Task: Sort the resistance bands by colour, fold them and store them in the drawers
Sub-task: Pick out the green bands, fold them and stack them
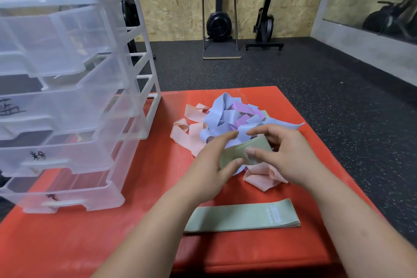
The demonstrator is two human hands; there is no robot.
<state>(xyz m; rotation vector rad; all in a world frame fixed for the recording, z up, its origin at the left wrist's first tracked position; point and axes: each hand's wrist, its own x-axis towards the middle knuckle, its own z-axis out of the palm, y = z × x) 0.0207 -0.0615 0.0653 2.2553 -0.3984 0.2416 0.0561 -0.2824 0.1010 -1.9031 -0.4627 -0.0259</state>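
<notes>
A tangled pile of resistance bands (228, 117) in blue, purple and pink lies on the red mat (135, 232). My left hand (209, 165) and my right hand (284, 153) both grip a folded green band (237, 152) just in front of the pile. A stack of flat green bands (243, 215) rests on the mat nearer to me. Loose pink bands (264, 176) lie under my right hand and to the left of the pile. A clear plastic drawer unit (67, 101) stands at the left with its drawers pulled partly out.
The red mat sits on a dark rubber gym floor (316, 88). Rowing machines (220, 22) stand upright against the wooden back wall. A mirror (383, 7) fills the right wall.
</notes>
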